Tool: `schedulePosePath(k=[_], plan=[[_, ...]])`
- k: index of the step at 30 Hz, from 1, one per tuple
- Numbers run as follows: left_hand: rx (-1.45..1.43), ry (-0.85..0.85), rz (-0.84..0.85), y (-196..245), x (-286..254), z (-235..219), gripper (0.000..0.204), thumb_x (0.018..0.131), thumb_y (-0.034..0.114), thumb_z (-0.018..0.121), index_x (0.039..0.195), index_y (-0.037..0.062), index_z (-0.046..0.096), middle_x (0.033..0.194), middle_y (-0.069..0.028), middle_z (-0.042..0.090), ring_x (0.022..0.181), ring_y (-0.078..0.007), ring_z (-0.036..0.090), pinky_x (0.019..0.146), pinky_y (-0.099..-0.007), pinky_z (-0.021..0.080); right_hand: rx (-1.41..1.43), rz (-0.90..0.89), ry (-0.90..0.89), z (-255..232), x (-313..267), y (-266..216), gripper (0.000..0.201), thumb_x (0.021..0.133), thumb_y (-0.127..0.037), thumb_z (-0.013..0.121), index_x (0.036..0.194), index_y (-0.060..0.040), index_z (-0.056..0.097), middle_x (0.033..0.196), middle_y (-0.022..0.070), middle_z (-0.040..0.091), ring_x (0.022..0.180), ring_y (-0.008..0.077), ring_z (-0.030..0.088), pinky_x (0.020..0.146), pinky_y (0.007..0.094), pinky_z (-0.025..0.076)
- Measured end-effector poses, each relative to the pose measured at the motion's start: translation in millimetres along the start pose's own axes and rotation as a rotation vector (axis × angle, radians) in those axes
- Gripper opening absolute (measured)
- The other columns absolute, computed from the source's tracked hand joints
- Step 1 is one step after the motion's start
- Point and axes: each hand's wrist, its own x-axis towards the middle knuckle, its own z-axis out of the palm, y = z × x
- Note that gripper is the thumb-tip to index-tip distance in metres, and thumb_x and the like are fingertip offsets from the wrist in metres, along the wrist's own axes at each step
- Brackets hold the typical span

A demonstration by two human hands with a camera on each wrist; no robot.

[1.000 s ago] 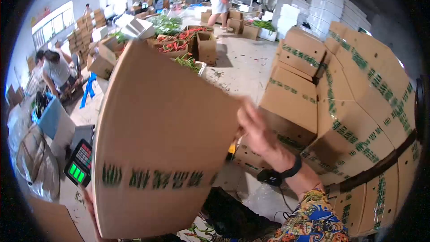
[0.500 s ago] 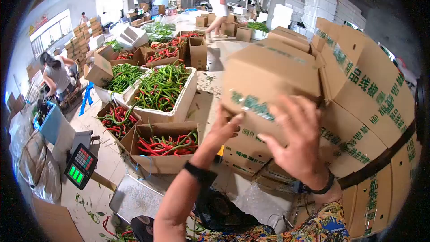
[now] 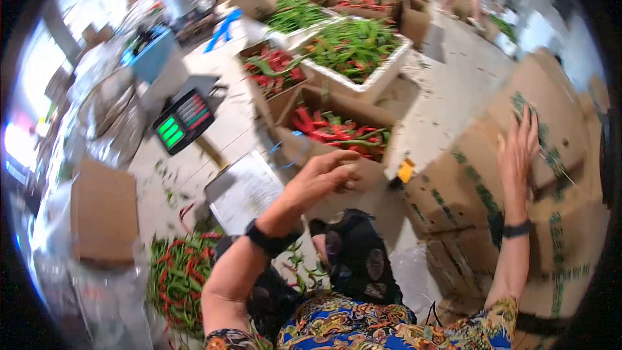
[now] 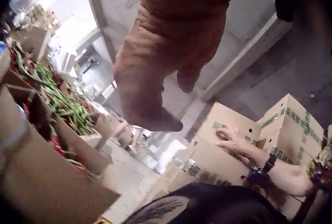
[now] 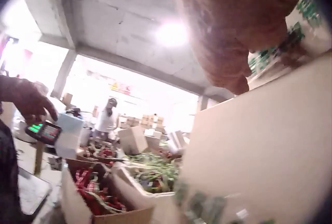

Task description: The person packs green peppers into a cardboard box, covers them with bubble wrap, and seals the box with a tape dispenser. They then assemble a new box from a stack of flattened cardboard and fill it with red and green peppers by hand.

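Half a second ago both hands were pressed against a brown cardboard carton lifted toward the stack; now the left hand (image 3: 327,175) has come away and the view has swung down toward the floor. Only the right hand (image 3: 518,149) remains on the brown cardboard carton with green print (image 3: 551,110), which sits on top of the stacked brown cartons (image 3: 453,188) at the person's right. Its fingers are straight and spread, flat against the carton's face, gripping nothing; the left wrist view shows the same hand (image 4: 228,133) resting on the box top.

The left hand hangs in the air with fingers loosely curled and holds nothing. It hovers above the near edge of an open brown cardboard box of red and green chilli peppers (image 3: 337,131), apart from it as far as can be told.

Behind that box stands a white foam crate heaped with green chillies (image 3: 353,48), and to its left another open cardboard box of red chillies (image 3: 272,68). A weighing scale with a flat metal platform (image 3: 243,191) and a green-lit display head (image 3: 183,120) stands on the concrete floor. A loose pile of red and green peppers (image 3: 178,279) lies at lower left, beside a plain cardboard box (image 3: 103,210).
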Motion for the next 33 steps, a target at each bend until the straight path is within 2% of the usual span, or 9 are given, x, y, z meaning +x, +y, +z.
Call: schedulePosePath(k=[2,4,10,14,20,23,26,28,33], plan=[[-0.04,0.205,-0.042,7,-56,-36,0.045,0.1,0.028,0.055,0.136,0.0008,0.051,0.101,-0.0063,0.067,0.088,-0.0111,0.062,0.079,-0.0257,0.051,0.124,-0.105,0.072,34,-16,-34,0.058,0.079,-0.013,0.075,0.133,-0.0096,0.054,0.152,0.0137,0.037,0.139,0.0339,0.033,0.106,0.0537,0.034],[-0.087,0.341,-0.098,16,-110,-63,0.043,0.1,0.025,0.054,0.134,-0.0012,0.051,0.102,-0.0084,0.067,0.086,-0.012,0.063,0.077,-0.0247,0.051,0.316,-0.251,-0.208,12,-30,-87,0.051,0.077,-0.014,0.076,0.124,-0.0059,0.059,0.146,0.0163,0.044,0.136,0.0352,0.037,0.106,0.0524,0.035],[-0.271,0.772,-0.066,0,-256,-102,0.042,0.101,0.021,0.053,0.135,-0.0042,0.048,0.107,-0.0126,0.065,0.086,-0.0127,0.062,0.074,-0.0249,0.052,0.859,-0.517,-0.329,12,-78,-206,0.042,0.076,-0.005,0.072,0.117,-0.0012,0.062,0.14,0.0205,0.049,0.128,0.0403,0.045,0.106,0.0462,0.038],[-0.335,1.12,-0.13,-85,-351,-108,0.04,0.1,0.02,0.053,0.133,-0.0017,0.049,0.099,-0.0133,0.067,0.085,-0.0176,0.065,0.077,-0.0305,0.054,0.992,-0.683,-0.495,52,-109,-252,0.043,0.076,-0.006,0.074,0.117,-0.0004,0.061,0.137,0.023,0.05,0.125,0.0427,0.047,0.103,0.0473,0.04],[-0.571,1.551,-0.425,-225,-471,-40,0.016,0.097,0.018,0.055,0.102,0.0021,0.056,0.075,-0.0044,0.053,0.064,-0.011,0.046,0.056,-0.0309,0.041,0.921,-0.857,-0.589,79,-113,-305,0.047,0.073,-0.006,0.076,0.117,0.0003,0.059,0.136,0.0247,0.049,0.121,0.0432,0.049,0.1,0.0481,0.042],[-0.626,1.55,-0.468,-301,-541,-1,0.013,0.096,0.018,0.055,0.096,0.0043,0.056,0.073,-0.004,0.053,0.06,-0.0109,0.045,0.053,-0.032,0.04,0.911,-0.912,-0.606,91,-117,-319,0.05,0.072,-0.008,0.077,0.118,-0.0006,0.059,0.137,0.0236,0.049,0.121,0.0419,0.049,0.099,0.0478,0.042],[-0.544,1.455,-0.52,-305,-562,24,0.013,0.095,0.018,0.056,0.092,0.0052,0.055,0.071,-0.0037,0.054,0.058,-0.0113,0.048,0.053,-0.0321,0.043,0.913,-0.961,-0.646,97,-119,-334,0.052,0.07,-0.009,0.079,0.117,-0.0028,0.059,0.135,0.0212,0.051,0.12,0.0409,0.05,0.098,0.0474,0.043],[-0.466,1.627,-0.65,-274,-550,37,0.02,0.097,0.011,0.053,0.079,0.0062,0.05,0.07,-0.0054,0.053,0.054,-0.0111,0.039,0.05,-0.035,0.034,0.909,-0.999,-0.667,92,-115,-334,0.052,0.068,-0.01,0.079,0.116,-0.0041,0.059,0.133,0.0199,0.052,0.119,0.0406,0.05,0.098,0.0471,0.043],[-0.412,1.591,-0.679,-282,-587,55,0.032,0.098,0.015,0.056,0.123,-0.004,0.055,0.08,-0.0089,0.062,0.062,-0.0142,0.053,0.054,-0.0331,0.045,0.936,-1.178,-0.553,62,-85,-344,0.045,0.07,-0.007,0.076,0.11,-0.0023,0.057,0.115,0.0209,0.057,0.109,0.0407,0.054,0.092,0.0463,0.045]])
